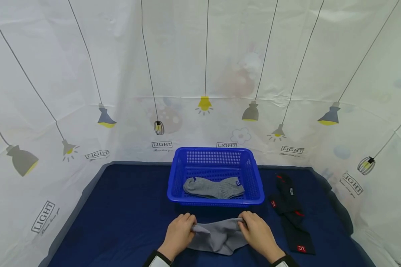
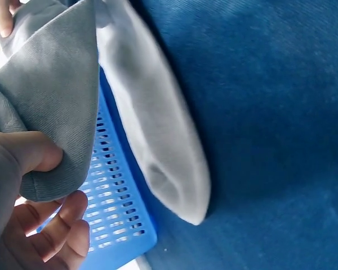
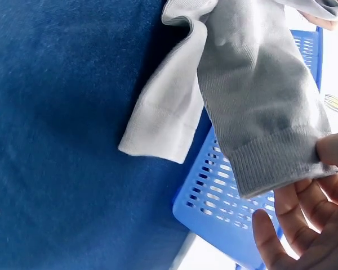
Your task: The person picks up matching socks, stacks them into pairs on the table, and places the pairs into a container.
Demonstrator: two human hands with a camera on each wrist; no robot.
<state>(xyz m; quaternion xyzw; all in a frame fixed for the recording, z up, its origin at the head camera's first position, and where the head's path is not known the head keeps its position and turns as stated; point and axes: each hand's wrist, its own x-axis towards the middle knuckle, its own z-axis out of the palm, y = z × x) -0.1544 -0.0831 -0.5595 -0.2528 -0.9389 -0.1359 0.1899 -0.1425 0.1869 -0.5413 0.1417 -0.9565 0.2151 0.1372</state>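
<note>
A plain light grey sock [image 2: 56, 95] is stretched between both hands in front of the basket. My left hand [image 1: 180, 231] pinches its toe end between thumb and fingers. At the other end my right hand [image 1: 258, 233] pinches the ribbed cuff [image 3: 276, 160]. Beneath it, a second light grey sock [image 2: 158, 124] lies on the dark blue cloth, its toe toward the left and its cuff toward the right. In the head view the two socks overlap.
Just beyond the hands stands a blue plastic basket [image 1: 215, 202], with darker grey socks [image 1: 214, 188] inside. Black socks with red marks [image 1: 289, 196] lie to its right on the dark blue cloth [image 1: 127, 215]. A white printed curtain [image 1: 187, 55] closes off the back and sides.
</note>
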